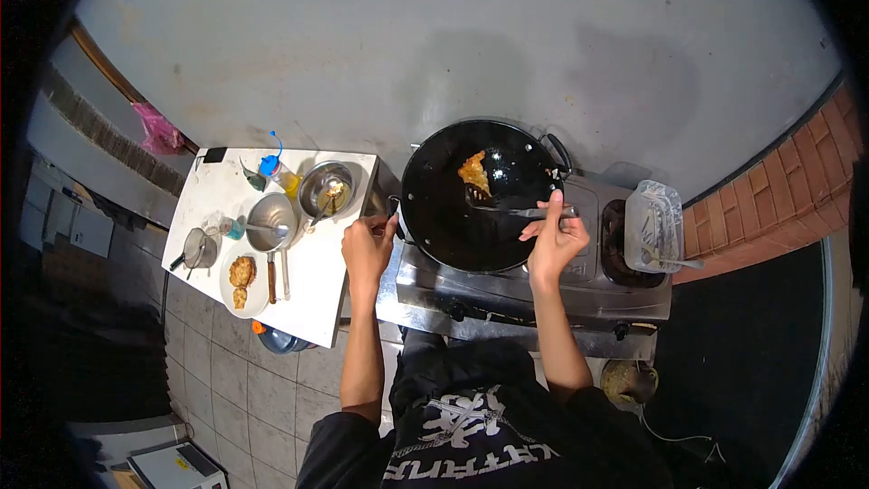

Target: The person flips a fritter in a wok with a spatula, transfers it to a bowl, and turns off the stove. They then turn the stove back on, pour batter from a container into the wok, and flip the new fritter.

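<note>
A black wok (457,222) sits on a steel gas stove (543,294). A golden fried patty (474,173) lies in the wok near its far side. My right hand (554,240) holds the handle of a metal spatula (507,208), whose blade reaches under the patty. My left hand (367,247) grips the wok's left handle at the stove's edge.
A white side table (312,294) on the left carries a plate of fried patties (242,282), a ladle (272,222), a steel bowl (326,190), a strainer (193,249) and a squeeze bottle (279,172). A clear plastic container (654,226) rests on the stove's right burner. The floor is tiled.
</note>
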A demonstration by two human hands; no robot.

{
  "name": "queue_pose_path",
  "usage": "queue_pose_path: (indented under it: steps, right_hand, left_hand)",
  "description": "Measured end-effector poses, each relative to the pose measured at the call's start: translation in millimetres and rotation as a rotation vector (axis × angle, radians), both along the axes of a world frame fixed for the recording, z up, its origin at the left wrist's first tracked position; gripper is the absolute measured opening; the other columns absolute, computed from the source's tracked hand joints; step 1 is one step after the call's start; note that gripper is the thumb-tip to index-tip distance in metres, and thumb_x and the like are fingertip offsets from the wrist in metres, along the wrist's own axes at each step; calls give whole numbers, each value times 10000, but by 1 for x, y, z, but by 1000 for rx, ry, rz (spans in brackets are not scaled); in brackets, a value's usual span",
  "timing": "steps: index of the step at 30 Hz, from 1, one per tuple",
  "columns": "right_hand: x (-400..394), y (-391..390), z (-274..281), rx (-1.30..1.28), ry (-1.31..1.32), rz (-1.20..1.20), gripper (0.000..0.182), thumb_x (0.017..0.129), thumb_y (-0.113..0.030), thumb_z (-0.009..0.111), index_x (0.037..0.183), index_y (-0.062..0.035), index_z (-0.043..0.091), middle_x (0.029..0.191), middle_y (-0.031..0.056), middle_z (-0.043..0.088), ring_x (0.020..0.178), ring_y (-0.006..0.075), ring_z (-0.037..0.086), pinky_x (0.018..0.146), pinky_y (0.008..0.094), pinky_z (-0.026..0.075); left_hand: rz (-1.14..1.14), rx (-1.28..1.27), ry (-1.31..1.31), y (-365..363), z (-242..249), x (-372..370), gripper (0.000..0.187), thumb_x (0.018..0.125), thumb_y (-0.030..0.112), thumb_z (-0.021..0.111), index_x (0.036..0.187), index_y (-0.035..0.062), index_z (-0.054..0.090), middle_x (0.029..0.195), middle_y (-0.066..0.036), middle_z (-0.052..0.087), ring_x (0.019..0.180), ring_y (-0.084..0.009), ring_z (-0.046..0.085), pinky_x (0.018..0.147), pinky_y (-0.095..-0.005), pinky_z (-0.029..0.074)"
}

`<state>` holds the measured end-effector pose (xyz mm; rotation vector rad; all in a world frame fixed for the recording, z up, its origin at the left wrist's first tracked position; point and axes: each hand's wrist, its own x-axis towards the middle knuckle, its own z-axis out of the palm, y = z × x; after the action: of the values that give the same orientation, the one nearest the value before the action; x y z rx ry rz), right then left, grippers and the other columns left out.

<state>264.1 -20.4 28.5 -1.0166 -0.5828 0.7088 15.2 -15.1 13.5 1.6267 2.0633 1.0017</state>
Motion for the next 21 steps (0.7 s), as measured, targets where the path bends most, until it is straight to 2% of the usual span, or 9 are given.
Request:
queue_pose_path:
  steps: [3,11,15,17,21]
  right_hand:
    - [7,-1,7,-12,-10,-50,343,915,-221,660,752,68,575,762,164,638,388,143,543,321,267,442]
    - [20,-2,5,-4,56,-186,391,937,-263,625,730,62,559,526,114,563,334,151,507,296,280,425]
    - [28,-4,6,-7,69,-202,401,942,-269,615,727,63,552,524,117,561,339,157,517,295,282,429]
    - [28,-5,9,-22,97,-221,373,963,-260,576,738,36,544,622,122,593,333,136,502,285,264,416]
    - [33,-6,5,-7,112,-225,345,971,-241,559,762,32,540,656,128,600,333,139,502,288,269,427]
  left_hand:
    - [6,-4,24,-2,5,3,289,818,286,728,851,-1,731,729,-170,692,700,-311,692,659,-368,525]
    - [19,-19,14,-1,5,3,294,819,298,725,854,6,735,740,-166,696,709,-304,696,659,-361,527]
    - [13,-10,17,0,5,3,303,823,306,719,856,5,735,745,-165,698,715,-304,697,663,-362,528]
    - [16,-20,31,0,7,4,306,825,308,716,856,3,735,750,-164,700,717,-303,698,669,-362,530]
    - [2,-10,29,2,6,2,307,822,307,718,856,2,734,746,-164,700,717,-304,698,671,-363,531]
